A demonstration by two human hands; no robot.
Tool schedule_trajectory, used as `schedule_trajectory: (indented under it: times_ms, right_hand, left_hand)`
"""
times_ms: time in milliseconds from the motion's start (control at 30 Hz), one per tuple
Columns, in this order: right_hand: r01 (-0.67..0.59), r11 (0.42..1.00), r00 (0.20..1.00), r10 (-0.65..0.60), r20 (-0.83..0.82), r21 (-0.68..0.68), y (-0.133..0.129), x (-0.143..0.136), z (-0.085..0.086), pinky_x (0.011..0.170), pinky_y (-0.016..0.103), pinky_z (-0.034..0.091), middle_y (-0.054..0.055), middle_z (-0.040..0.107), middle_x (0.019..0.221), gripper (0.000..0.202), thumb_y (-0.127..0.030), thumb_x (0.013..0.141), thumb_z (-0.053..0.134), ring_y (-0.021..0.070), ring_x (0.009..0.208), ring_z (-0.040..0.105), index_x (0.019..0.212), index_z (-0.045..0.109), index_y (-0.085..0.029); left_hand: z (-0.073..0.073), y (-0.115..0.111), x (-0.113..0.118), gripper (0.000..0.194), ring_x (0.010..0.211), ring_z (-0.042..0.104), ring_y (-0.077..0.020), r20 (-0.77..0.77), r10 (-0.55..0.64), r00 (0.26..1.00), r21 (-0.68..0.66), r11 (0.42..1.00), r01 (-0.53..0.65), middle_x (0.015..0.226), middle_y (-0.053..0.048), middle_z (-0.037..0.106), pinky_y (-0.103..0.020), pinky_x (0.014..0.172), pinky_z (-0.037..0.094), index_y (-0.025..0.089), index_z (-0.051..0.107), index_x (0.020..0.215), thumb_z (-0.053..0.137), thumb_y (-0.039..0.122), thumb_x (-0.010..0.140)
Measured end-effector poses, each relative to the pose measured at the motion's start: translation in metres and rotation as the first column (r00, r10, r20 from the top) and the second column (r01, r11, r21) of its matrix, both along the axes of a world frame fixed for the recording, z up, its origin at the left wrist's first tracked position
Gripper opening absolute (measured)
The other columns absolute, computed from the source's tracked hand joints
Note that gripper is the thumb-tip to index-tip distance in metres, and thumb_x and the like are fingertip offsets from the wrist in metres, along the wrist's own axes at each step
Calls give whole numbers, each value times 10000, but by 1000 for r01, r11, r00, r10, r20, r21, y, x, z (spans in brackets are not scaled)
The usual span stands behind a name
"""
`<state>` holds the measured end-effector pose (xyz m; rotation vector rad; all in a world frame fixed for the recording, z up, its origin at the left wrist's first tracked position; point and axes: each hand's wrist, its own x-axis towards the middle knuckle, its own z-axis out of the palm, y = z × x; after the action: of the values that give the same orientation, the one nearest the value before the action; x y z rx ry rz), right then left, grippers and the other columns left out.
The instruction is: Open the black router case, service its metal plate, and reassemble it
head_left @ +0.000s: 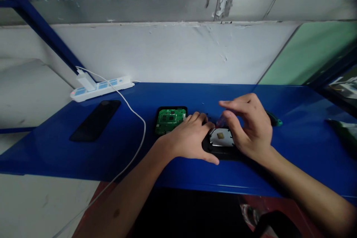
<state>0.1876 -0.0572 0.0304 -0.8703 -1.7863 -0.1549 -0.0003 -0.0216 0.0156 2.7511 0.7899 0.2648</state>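
A black casing [227,153] with a silver metal plate [214,139] inside lies on the blue table; a small tan square [220,135] sits on the plate. My left hand [192,137] spans the casing's left end, thumb along the near edge and index finger at the far edge. Above the casing's right side, my right hand [249,126] is curled, its thumb and forefinger about a translucent purplish tool [222,121] that looks like a screwdriver handle. Its tip is hard to make out. Beyond my left hand lies a black shell holding a green circuit board [170,119], partly covered by the fingers.
A black phone-like slab [96,121] lies at the left. Behind it stands a white power strip [103,88] with a plugged-in charger, whose white cable [141,143] crosses the table. A dark green object [275,119] is partly behind my right hand. Small dark bits lie near my left fingertips.
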Motion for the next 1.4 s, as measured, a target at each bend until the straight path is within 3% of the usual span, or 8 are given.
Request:
schedule_trajectory:
  times_ms: [300, 733, 1133, 1400]
  right_hand:
    - [59, 997, 988, -51, -145, 50, 4, 5, -5, 612, 320, 509, 30, 591, 897, 347, -126, 896, 622, 165, 774, 575, 1188, 679, -303]
    - [42, 996, 999, -41, -17, 78, 6, 3, -5, 636, 325, 487, 23, 587, 855, 307, -136, 900, 623, 159, 757, 573, 1165, 664, -285]
    - [24, 998, 1000, -24, 0, 59, 3, 2, -5, 669, 350, 509, 32, 579, 884, 326, -122, 896, 624, 174, 798, 580, 1177, 657, -286]
    - [-6, 996, 998, 0, 69, 86, 2, 3, -4, 667, 366, 517, 35, 597, 897, 369, -145, 897, 624, 187, 809, 593, 1226, 628, -312]
  left_hand:
    - [6, -2, 0, 912, 1153, 490, -346, -27, 8, 1000, -13, 1000, -9, 1188, -143, 536, -522, 1032, 425, 156, 568, 1303, 737, 771, 651]
    - [5, -1, 1, 893, 1165, 499, -379, -19, 7, 1000, -25, 1000, -7, 1219, -152, 559, -533, 1021, 412, 157, 579, 1268, 753, 760, 633]
    - [7, -2, 2, 901, 1155, 514, -380, -39, 4, 999, -3, 1000, -4, 1201, -163, 557, -534, 1032, 409, 138, 577, 1268, 735, 772, 648]
    - [4, -2, 1, 879, 1265, 468, -411, -2, 7, 1000, -44, 999, -7, 1323, -165, 524, -570, 1065, 377, 181, 538, 1295, 780, 717, 642]
